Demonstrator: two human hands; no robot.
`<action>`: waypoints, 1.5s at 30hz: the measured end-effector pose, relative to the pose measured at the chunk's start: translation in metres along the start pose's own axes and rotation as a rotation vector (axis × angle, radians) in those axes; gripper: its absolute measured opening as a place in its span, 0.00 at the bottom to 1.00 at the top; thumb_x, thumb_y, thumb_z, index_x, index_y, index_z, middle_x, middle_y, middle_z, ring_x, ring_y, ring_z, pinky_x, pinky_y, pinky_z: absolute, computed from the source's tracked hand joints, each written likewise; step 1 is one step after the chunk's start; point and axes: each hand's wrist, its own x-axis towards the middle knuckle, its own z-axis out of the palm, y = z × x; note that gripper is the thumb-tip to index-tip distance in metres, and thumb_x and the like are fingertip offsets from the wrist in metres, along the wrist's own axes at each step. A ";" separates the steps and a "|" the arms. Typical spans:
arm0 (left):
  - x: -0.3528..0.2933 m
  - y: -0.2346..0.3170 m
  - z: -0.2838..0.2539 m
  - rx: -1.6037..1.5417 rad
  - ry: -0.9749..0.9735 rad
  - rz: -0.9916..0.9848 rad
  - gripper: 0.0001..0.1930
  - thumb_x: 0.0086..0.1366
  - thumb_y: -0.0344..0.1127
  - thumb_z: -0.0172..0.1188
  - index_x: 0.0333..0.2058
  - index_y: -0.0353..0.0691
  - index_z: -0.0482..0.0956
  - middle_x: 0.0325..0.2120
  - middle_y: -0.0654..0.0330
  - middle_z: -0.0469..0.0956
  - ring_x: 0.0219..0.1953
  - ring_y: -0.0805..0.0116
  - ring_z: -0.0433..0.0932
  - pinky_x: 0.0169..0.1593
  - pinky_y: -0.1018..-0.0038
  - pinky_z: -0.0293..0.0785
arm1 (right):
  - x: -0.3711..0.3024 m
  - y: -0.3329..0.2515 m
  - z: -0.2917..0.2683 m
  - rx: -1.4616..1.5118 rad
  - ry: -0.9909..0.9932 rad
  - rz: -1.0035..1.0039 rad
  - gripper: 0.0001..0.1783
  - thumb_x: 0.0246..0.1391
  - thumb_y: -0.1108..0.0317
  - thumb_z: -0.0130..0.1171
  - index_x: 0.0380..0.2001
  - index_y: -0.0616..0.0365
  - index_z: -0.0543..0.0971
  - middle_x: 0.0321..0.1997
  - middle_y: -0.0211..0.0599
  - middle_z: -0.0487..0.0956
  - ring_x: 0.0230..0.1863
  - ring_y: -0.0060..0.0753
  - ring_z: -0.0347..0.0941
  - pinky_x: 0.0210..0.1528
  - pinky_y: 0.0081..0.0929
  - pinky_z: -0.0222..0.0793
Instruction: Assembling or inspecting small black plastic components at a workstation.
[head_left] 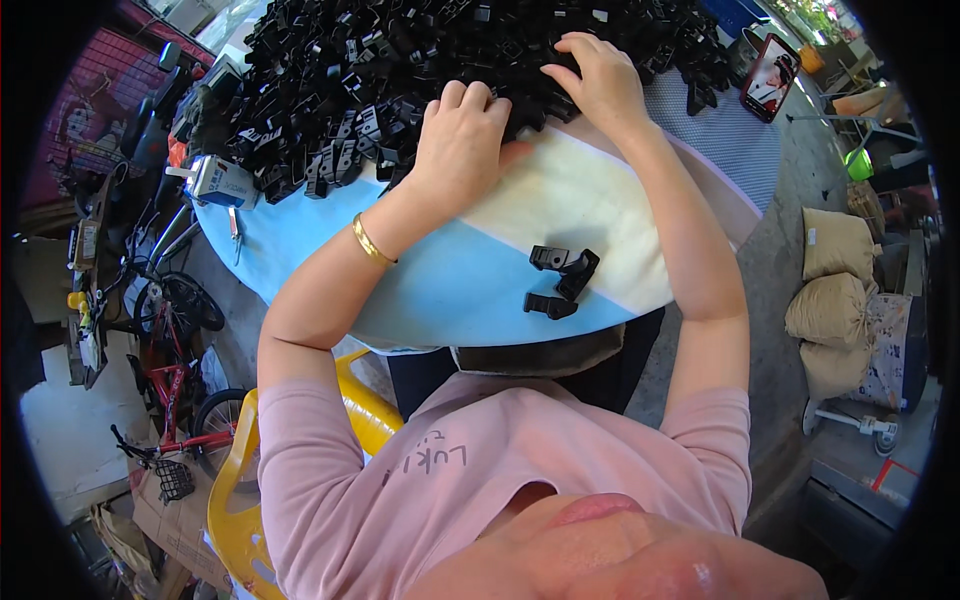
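- Black plastic clips [400, 70] lie heaped in a large pile across the far part of the table, reaching from its far left edge to the far right.
- The left hand [462, 135] rests at the near edge of that pile, fingers curled down into the clips and knuckles up; whether it actually grips a piece cannot be told, since the fingertips are buried among the parts.
- A gold bangle [372, 241] sits on the left wrist.
- The right hand [598, 80] lies farther off and to the right, palm down on top of the pile with fingers bent and spread over the clips; whether it holds anything is hidden.
- Three or so loose black clips [560, 280] lie apart from the heap on the near part of the table, touching one another, well clear of both hands.
- The table [300, 230] is covered with a cloth in light blue and cream bands, with a finely checked patch at its far right.
- A smartphone [768, 78] with a red case lies tilted at the far right of the table, just beside the pile's edge.
- A small blue and white box [222, 182] sits at the table's left edge, next to the clips.
- A yellow plastic chair [235, 480] shows at near left, under the person's pink sleeve.
- Tan filled sacks [835, 290] are stacked on the floor to the right.
- A red bicycle [180, 400] stands on the floor to the left.
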 end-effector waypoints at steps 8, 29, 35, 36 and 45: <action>-0.002 0.003 0.012 0.173 0.011 0.071 0.07 0.49 0.35 0.57 0.28 0.43 0.73 0.29 0.63 0.69 0.36 0.64 0.66 0.37 0.70 0.61 | -0.006 -0.048 -0.022 0.567 0.029 0.191 0.21 0.38 0.64 0.71 0.33 0.61 0.74 0.24 0.32 0.78 0.22 0.15 0.69 0.25 0.14 0.68; 0.004 -0.018 -0.010 -1.642 -0.030 -0.701 0.19 0.57 0.30 0.61 0.47 0.36 0.69 0.36 0.62 0.75 0.38 0.72 0.76 0.45 0.76 0.76 | -0.019 -0.078 -0.032 1.101 -0.028 0.382 0.18 0.51 0.73 0.59 0.46 0.62 0.71 0.40 0.35 0.77 0.36 0.18 0.73 0.34 0.15 0.71; 0.001 -0.013 -0.009 -1.780 -0.015 -0.679 0.15 0.59 0.27 0.57 0.46 0.37 0.71 0.36 0.62 0.76 0.39 0.72 0.76 0.47 0.73 0.76 | -0.019 -0.086 -0.040 0.952 0.164 0.292 0.17 0.48 0.70 0.62 0.42 0.61 0.75 0.38 0.32 0.78 0.34 0.20 0.73 0.35 0.17 0.69; 0.001 -0.011 -0.009 -1.746 0.022 -0.637 0.14 0.59 0.27 0.57 0.45 0.37 0.71 0.36 0.62 0.76 0.39 0.72 0.76 0.47 0.73 0.76 | -0.019 -0.086 -0.039 0.957 0.161 0.290 0.17 0.48 0.70 0.62 0.42 0.61 0.75 0.38 0.32 0.78 0.34 0.20 0.73 0.35 0.17 0.69; -0.002 -0.009 -0.008 -1.823 0.039 -0.683 0.14 0.59 0.25 0.56 0.46 0.38 0.71 0.37 0.60 0.76 0.39 0.71 0.77 0.48 0.74 0.76 | -0.021 -0.084 -0.034 0.734 0.219 0.207 0.16 0.48 0.71 0.61 0.43 0.58 0.77 0.37 0.34 0.78 0.34 0.22 0.72 0.34 0.17 0.68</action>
